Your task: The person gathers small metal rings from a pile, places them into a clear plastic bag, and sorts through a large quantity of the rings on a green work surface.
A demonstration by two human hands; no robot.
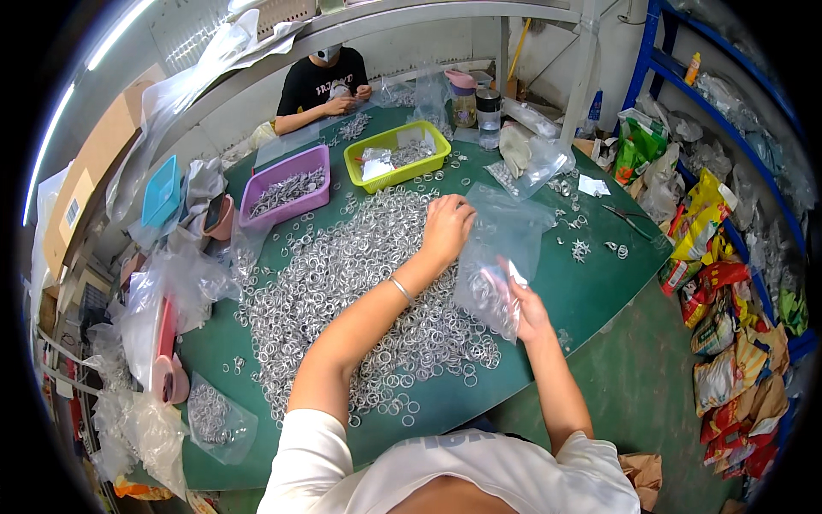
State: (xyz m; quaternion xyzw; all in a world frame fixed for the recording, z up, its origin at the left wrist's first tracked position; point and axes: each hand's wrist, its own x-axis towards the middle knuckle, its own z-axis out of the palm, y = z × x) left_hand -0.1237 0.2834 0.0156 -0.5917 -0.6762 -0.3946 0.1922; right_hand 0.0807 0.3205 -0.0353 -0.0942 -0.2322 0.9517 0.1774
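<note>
A clear plastic bag [490, 295] with several silvery metal rings inside hangs at the right edge of a large heap of loose rings [342, 283]. My right hand [531, 313] grips this bag by its right side, with a small white piece [517, 274] by the thumb. Farther off, my left hand [449, 226] is bent over the heap's edge, fingers curled together beside another stretch of clear plastic [509, 218]. What those fingers hold, if anything, is hidden. A bangle [401, 289] circles my left wrist.
On the green table [591, 283], a purple basket [287, 216] and a yellow-green basket [398, 177] hold metal parts. Pliers [628, 223] lie at the right. A bag of rings [221, 415] rests near left. Across sits another person [321, 90]. Shelves with packets [719, 283] stand right.
</note>
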